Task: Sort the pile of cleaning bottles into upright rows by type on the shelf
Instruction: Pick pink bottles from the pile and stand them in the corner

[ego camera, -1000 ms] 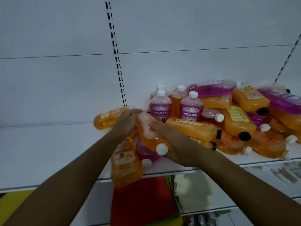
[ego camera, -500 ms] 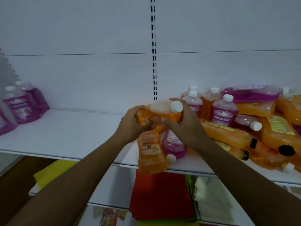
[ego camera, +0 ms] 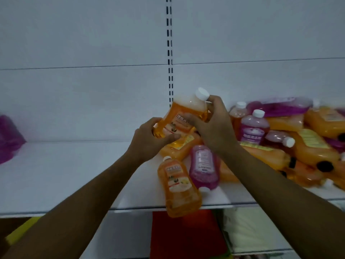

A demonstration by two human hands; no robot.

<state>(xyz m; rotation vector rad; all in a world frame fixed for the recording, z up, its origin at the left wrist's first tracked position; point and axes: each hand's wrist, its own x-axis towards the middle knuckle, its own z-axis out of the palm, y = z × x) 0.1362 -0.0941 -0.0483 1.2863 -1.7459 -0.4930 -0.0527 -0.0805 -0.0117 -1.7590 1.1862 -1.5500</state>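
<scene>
Head view: an orange bottle [ego camera: 183,116], white cap up and tilted right, is held above the white shelf [ego camera: 65,174] at the pile's left edge, its base gripped by the curled fingers of the left hand [ego camera: 149,139] and its neck and shoulder clasped by the curled fingers of the right hand [ego camera: 214,128]. A second orange bottle [ego camera: 178,187] is laid flat over the shelf's front edge, touching a purple bottle [ego camera: 204,167] also laid flat. The pile [ego camera: 298,144] of orange and purple bottles is heaped at right; blurred purple bottles [ego camera: 9,137] are seen at far left.
</scene>
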